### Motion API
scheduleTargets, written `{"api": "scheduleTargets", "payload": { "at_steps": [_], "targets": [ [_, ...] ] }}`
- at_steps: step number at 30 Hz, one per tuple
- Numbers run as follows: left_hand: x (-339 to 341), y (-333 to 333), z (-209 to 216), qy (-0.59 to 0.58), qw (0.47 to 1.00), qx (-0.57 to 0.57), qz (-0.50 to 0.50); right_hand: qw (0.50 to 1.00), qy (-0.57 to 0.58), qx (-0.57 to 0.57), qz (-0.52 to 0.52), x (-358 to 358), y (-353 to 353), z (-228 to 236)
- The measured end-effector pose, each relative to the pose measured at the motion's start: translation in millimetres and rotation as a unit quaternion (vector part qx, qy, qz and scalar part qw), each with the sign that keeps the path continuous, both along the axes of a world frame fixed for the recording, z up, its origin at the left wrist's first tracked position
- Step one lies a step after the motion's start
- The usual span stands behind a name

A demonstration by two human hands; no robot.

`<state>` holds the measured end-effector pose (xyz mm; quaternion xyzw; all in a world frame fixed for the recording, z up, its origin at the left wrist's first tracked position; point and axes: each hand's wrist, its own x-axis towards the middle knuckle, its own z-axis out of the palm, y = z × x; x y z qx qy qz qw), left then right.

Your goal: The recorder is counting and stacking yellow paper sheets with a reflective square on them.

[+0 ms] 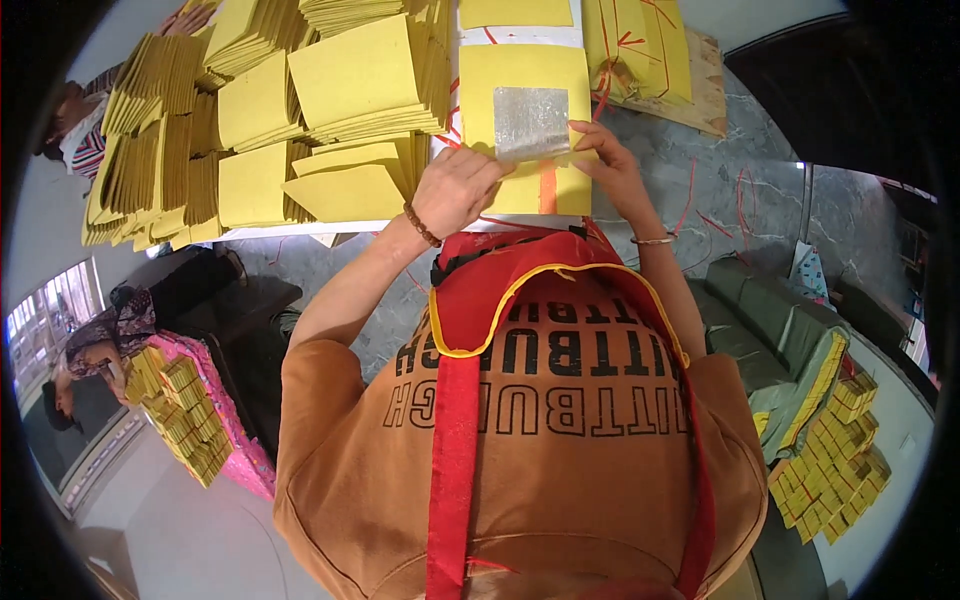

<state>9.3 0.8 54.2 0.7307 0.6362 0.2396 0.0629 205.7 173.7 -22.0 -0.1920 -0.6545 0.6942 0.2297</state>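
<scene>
The silver square is taken as the landmark; it lies face up on a yellow sheet, whose long axis runs from the wearer's body outward across the white table. The square itself shows no clear long axis. The next handling, in my judgement, turns on the square's near edge, which faces the wearer and lies between the two hands. The left hand is at the near-left corner of the square, fingers drawn together and bent downward; the right hand is at the near-right corner, thumb and forefinger curved in toward the edge. Neither hand is clearly nearer. Whether either pinches the paper or only presses it cannot be told. An orange strip lies on the wearer's side of the square, roughly in line with its right half. To the left of the square stand stacks of yellow sheets; beyond it to the right lies a red-tied yellow bundle. The left fingertips are hard to make out, and that hand covers part of the sheet's left margin. Whether the paper at the square's near edge is folded or lifted is unclear. Another yellow sheet, beyond the square, is cut off by the upper frame edge.
</scene>
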Motion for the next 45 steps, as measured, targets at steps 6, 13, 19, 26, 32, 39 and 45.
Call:
{"api": "scheduleTargets", "payload": {
  "at_steps": [6, 13, 19, 26, 32, 39, 45],
  "targets": [
    [5.4, 0.6, 15.3, 0.031, 0.999, -0.030, -0.031, 0.883, -0.104, 0.456, -0.034, -0.6, -4.3, 34.3],
    [-2.4, -19.8, 15.8, -0.181, 0.983, 0.005, 0.027, 0.980, -0.004, 0.187, 0.062, 23.0, -10.4, 41.5],
    [11.7, -32.7, -23.0, -0.051, 0.996, -0.006, 0.074, 0.969, -0.049, 0.207, 0.130, 21.4, -31.5, 51.6],
    [7.3, -29.7, -15.9, -0.053, 0.996, -0.019, 0.072, 0.961, -0.065, 0.262, 0.064, 25.2, -33.0, 49.2],
    [4.8, -3.8, -12.6, -0.152, 0.965, -0.043, 0.208, 0.978, -0.183, 0.049, -0.082, 4.7, -32.7, 48.1],
    [7.0, 7.2, -49.8, -0.343, 0.893, -0.031, 0.291, 0.965, -0.208, 0.040, -0.154, -15.8, -22.5, 57.1],
    [15.6, 18.8, -25.0, -0.380, 0.849, -0.062, 0.363, 0.950, -0.189, 0.132, -0.208, -20.9, -21.8, 33.0]
  ]
}}
